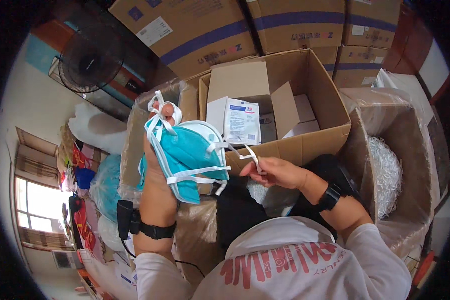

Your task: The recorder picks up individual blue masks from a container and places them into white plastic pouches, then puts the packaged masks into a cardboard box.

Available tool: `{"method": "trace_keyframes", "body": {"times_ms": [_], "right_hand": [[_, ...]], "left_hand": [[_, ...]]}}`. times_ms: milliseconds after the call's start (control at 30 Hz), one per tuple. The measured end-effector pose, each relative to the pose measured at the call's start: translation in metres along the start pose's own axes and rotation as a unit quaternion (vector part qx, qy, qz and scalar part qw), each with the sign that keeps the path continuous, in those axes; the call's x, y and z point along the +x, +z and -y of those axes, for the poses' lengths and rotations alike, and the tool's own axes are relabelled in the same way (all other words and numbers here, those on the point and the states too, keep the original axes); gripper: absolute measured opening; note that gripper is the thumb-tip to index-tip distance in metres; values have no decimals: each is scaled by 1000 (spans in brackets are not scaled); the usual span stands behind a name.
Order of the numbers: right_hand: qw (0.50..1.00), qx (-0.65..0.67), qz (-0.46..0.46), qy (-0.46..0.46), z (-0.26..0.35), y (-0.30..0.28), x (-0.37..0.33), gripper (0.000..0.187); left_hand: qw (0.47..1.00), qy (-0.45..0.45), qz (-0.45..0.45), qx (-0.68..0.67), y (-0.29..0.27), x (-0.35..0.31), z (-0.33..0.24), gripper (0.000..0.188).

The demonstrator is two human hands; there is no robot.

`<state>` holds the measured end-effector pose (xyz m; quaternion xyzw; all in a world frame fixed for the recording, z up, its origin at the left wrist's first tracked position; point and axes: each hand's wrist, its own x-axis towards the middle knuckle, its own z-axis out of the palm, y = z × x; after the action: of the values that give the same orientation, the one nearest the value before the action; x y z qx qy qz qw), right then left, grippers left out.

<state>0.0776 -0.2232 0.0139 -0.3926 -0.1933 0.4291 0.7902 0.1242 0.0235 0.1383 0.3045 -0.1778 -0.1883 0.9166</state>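
Several teal and white face masks [186, 150] hang in a bunch from my raised left hand [168, 110]. Its fingers are closed around them near the top, where white straps wrap over the fingers; the masks cover most of the palm. To the right, my right hand [284, 173] pinches the end of a white elastic strap [247, 152] between thumb and fingertips. That strap stretches from the right side of the mask bunch. Just behind the masks, a flat white printed packet [242, 122] stands in an open cardboard box [305, 142].
Smaller cartons [296, 112] sit inside the open box. On the right, a plastic-lined carton [415, 165] holds a heap of white straps [385, 175]. Large sealed cartons [295, 25] are stacked at the back. A fan [90, 60] stands far left, above teal-filled plastic bags [106, 185].
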Motion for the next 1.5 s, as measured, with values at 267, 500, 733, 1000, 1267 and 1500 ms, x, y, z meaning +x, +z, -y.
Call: {"method": "trace_keyframes", "body": {"times_ms": [267, 500, 733, 1000, 1267, 1500], "right_hand": [[998, 46, 15, 28, -3, -4, 4, 41], [999, 11, -20, 27, -8, 1, 6, 36], [976, 209, -48, 21, -28, 23, 14, 32], [964, 260, 12, 60, -28, 42, 12, 36], [975, 219, 3, 45, -15, 33, -8, 33], [985, -137, -39, 97, 22, 20, -39, 31]], "left_hand": [[999, 16, -24, 12, 17, 0, 7, 24], [997, 32, -72, 22, 7, -1, 5, 23], [995, 53, -76, 44, 4, 1, 12, 23], [977, 104, -174, 69, 2, -5, 19, 22], [893, 175, -311, 273, -21, -20, 3, 34], [558, 186, -252, 769, -23, -36, -10, 37]]}}
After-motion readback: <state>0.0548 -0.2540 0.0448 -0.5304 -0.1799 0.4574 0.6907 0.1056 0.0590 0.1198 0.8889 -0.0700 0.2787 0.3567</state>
